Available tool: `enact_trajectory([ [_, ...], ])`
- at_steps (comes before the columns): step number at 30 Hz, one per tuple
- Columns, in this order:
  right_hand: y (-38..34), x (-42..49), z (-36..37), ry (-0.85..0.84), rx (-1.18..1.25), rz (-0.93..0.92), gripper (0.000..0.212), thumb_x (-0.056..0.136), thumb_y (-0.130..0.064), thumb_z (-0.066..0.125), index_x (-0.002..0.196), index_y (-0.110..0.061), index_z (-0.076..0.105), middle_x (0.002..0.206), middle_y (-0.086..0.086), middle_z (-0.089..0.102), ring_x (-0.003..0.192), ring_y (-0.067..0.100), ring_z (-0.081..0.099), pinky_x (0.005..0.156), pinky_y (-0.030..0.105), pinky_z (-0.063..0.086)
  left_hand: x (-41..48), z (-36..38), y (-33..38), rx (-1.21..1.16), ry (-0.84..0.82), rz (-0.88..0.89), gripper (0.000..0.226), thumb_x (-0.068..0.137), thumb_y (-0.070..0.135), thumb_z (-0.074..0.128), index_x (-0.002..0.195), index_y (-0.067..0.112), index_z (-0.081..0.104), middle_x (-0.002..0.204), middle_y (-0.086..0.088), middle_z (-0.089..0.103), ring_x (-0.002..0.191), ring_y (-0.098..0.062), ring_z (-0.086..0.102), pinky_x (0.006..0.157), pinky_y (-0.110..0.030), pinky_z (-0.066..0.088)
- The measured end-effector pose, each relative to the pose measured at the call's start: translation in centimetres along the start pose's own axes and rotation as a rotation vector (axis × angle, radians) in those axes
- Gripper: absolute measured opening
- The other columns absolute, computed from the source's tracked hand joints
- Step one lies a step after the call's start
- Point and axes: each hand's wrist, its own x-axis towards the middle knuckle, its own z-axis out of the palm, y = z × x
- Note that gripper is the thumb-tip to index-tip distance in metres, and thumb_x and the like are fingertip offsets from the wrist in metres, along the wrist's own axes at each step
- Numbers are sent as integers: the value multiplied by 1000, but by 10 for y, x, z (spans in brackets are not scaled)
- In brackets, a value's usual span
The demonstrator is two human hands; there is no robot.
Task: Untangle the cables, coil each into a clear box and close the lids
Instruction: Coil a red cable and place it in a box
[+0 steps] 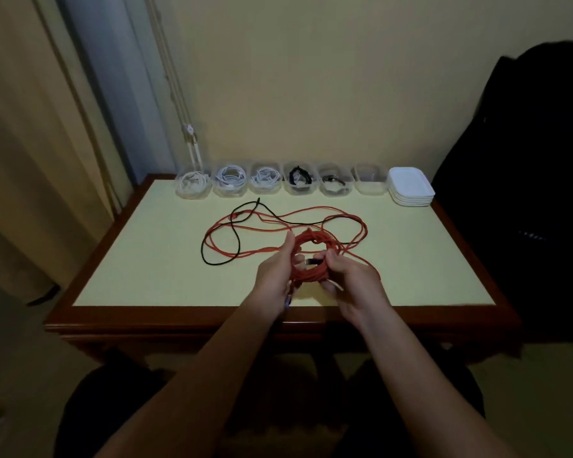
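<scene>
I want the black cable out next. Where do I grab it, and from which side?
Probably pinch the black cable at its far tip, just before the boxes, coming from above: that end lies on bare table outside the red cable loops, while the rest crosses them.

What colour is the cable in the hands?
The cable is orange-red; the head view shows it.

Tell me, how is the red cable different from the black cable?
The red cable is partly wound into a coil gripped by the left hand and right hand; the black cable lies loose on the table, unheld. The red cable makes many loops; the black cable makes only a few bends. They cross each other, and neither is boxed.
</scene>
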Motion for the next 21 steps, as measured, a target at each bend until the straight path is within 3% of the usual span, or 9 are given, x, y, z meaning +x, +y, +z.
enact_trajectory([
  [2,-4,25,-13,61,3,4,16,97,-10,63,91,-2,75,90,10,75,69,13,70,55,17,51,17,2,-4,191,21,118,61,92,69,48,92,16,77,78,0,76,69,-15,68,68,-30,53],
  [4,-11,49,-26,87,2,19,17,97,-12,64,89,-3,77,91,9,77,73,13,71,66,20,53,38,1,-7,369,72,255,61,93,71,42,93,19,74,85,3,75,79,-14,68,74,-32,53],
  [7,-26,83,-44,105,-36,12,23,96,-14,66,78,-8,79,89,9,77,79,17,71,77,25,55,78,-5,-9,656,157,550,48,98,59,46,96,17,69,84,3,70,81,-17,65,69,-31,52],
  [9,-37,105,-50,121,-84,1,20,96,-14,65,83,-6,77,88,10,78,80,18,73,71,23,56,110,-15,-8,891,221,686,47,97,56,49,110,16,68,99,0,71,93,-19,65,80,-38,55],
  [13,-64,150,-55,144,-161,-1,19,99,-18,62,90,-7,75,81,6,77,69,14,72,57,19,53,168,-36,-10,1324,213,836,67,93,63,41,137,13,52,138,-9,56,129,-28,49,105,-47,41],
  [15,-78,179,-54,160,-175,-11,18,100,-17,59,94,-8,74,81,3,77,70,12,71,58,19,51,187,-44,-12,1467,213,856,80,92,69,33,150,14,39,156,-10,38,146,-29,30,117,-50,26],
  [17,-90,211,-55,194,-170,-23,16,101,-14,57,101,-5,70,79,2,77,72,15,69,65,24,52,198,-48,-14,1481,232,849,86,89,73,34,154,16,31,162,-8,27,152,-28,18,121,-52,14],
  [21,-112,279,-50,261,-252,-66,16,101,-10,54,111,-5,65,83,3,73,73,16,67,70,28,53,212,-43,-8,1483,223,851,92,84,77,38,154,18,32,162,-8,29,151,-28,21,120,-55,18],
])
